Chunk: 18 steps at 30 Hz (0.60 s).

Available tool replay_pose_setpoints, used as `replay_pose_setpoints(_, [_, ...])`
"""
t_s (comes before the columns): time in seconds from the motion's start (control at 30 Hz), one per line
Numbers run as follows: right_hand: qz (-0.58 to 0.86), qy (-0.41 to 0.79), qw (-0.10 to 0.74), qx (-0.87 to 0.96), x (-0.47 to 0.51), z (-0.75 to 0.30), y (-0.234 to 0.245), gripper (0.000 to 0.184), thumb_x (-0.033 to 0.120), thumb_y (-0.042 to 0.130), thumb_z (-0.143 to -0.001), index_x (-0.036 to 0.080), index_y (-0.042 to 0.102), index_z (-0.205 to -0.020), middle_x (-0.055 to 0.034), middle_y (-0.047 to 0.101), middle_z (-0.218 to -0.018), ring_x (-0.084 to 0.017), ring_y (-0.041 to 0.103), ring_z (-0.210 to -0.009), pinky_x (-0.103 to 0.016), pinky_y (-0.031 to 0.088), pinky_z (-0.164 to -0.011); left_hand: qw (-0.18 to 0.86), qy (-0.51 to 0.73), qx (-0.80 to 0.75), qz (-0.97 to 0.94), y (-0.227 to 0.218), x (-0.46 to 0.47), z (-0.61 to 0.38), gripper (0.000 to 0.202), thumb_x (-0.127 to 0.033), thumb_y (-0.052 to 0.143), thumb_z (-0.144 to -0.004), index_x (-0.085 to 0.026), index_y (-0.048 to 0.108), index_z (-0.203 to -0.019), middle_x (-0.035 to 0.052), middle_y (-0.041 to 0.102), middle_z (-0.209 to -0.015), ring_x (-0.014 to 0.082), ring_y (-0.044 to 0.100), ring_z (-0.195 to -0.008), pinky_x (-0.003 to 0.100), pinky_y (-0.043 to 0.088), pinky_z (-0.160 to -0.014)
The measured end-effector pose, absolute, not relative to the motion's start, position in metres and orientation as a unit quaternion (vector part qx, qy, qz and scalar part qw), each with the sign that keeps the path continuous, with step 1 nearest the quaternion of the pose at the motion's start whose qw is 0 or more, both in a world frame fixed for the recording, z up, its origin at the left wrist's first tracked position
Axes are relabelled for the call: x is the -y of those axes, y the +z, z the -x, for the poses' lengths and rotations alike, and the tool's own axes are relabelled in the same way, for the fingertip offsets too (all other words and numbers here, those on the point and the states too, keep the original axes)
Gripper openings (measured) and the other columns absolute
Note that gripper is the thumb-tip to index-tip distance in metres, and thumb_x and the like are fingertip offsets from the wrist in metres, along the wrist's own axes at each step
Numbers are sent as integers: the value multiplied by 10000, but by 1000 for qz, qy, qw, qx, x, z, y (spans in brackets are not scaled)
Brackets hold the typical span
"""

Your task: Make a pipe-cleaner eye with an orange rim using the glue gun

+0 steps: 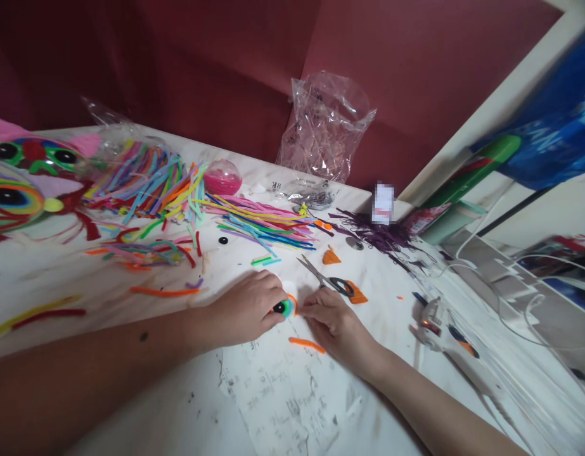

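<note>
My left hand (257, 305) grasps the ringed eye piece (285, 308), well in from the surface's (178, 421) back edge, probably to steady it; my right hand (337, 323) meets its orange strip (295, 304) (pinched or not, I can't tell). Scissors (326, 278) lie just beyond, presumably for easy reach.

The white tabletop (382, 307) looks smooth and faintly shiny, streaked like marble. On it, the small craft eye (285, 308) has a glossy black centre inside fuzzy, matt rings. Far left, the heaped pipe cleaners (147, 180) are just as fuzzy and dull. The clear plastic bag (321, 130) at the far side is crinkled and catches the light; the see-through ball (223, 180) to its left looks like hard, smooth plastic. I see bare metal on the scissors (324, 280), with dark plastic-looking handles.
</note>
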State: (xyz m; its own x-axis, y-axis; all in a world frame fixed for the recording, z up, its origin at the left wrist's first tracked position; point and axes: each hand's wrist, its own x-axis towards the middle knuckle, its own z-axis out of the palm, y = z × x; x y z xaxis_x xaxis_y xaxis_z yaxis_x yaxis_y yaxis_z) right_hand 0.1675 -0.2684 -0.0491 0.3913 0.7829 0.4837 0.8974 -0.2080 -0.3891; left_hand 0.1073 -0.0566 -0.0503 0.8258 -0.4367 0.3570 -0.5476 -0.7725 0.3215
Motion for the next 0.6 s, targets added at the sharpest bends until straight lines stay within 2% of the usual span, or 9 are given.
replay_pose_setpoints(0.3, [769, -77, 319, 548, 269, -168, -49, 270, 31, 479, -860, 203, 678, -923, -58, 643, -816, -179, 567, -771, -336, 451, -699, 213, 133, 265, -931, -53, 57, -109, 148, -159, 586, -814, -178, 603, -959, 52, 583, -946, 222, 514, -918, 348, 399, -833])
replay_pose_setpoints(0.5, [782, -106, 208, 578, 271, -167, -47, 209, 94, 493, -898, 175, 683, -935, -82, 657, -855, -205, 543, -817, -356, 394, -693, 221, 137, 271, -927, -53, 56, -109, 160, -140, 576, -818, -173, 599, -973, 49, 575, -942, 216, 505, -916, 342, 398, -829])
replay_pose_setpoints(0.6, [785, -112, 193, 578, 271, -168, -45, 214, 101, 481, -908, 174, 681, -932, -88, 658, -863, -204, 542, -831, -349, 393, -697, 215, 131, 274, -928, -53, 56, -110, 128, -142, 573, -826, -168, 595, -950, 57, 577, -936, 220, 505, -911, 346, 399, -824])
